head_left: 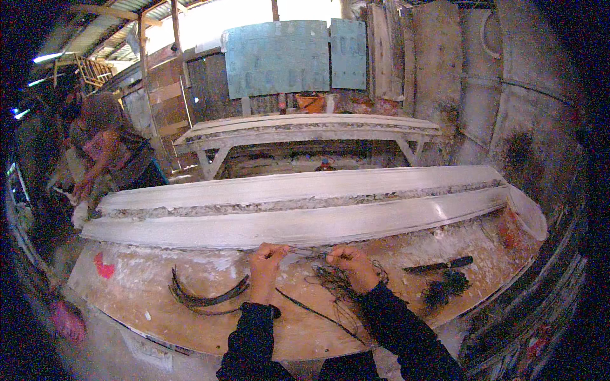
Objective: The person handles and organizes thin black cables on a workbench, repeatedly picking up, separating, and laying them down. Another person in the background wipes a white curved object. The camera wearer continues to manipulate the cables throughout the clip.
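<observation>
Left hand (pixel 265 259) grip, right hand (pixel 351 261) grip: both pinched on thin dark tangled wire (pixel 330 279) | mid plaster-crusted wooden worktop (pixel 190 317), near front edge | long white moulded plaster strip (pixel 298 219) just behind hands

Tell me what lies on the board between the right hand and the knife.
In the head view, the stretch of board between the right hand and the knife holds only plaster-smeared wood; the tangle of dark wire hangs below the hand.

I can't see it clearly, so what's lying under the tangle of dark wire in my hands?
Under the tangle of dark wire lies the plaster-spattered wooden board, with one dark strand trailing across it. The right hand and its sleeve cover the patch directly beneath them.
</observation>
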The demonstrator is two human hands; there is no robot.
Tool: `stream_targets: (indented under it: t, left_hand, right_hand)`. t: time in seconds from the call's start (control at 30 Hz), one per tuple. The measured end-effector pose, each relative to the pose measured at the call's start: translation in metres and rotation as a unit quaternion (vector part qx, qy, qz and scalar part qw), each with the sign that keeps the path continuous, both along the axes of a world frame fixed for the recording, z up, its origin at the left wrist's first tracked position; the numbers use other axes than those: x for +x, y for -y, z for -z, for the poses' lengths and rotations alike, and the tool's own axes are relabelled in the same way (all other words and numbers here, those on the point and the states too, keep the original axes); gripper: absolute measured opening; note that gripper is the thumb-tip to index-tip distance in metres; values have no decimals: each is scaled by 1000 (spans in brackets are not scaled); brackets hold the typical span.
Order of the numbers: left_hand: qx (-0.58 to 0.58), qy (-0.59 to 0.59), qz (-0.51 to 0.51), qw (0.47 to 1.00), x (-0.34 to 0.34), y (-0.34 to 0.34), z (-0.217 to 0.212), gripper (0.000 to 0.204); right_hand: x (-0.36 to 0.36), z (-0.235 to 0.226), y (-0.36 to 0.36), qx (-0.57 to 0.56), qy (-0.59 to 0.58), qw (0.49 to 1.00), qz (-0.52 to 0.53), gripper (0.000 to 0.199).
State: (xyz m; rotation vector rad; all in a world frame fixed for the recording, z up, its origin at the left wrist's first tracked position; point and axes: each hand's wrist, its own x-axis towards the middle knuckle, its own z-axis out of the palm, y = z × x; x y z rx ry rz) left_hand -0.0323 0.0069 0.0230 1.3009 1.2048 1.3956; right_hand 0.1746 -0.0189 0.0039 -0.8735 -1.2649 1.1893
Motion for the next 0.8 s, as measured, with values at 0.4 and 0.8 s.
stream_targets:
  t: [0.4, 0.8]
  left_hand:
    - [195, -126, -46, 972, 5, -20, 33, 8]
    - [206, -153, 3, 966, 17, -12, 30, 9]
  right_hand:
    - [-5, 4, 11, 17, -67, 978, -198, 14]
    - [1, 2, 13, -22, -62, 979, -195, 15]
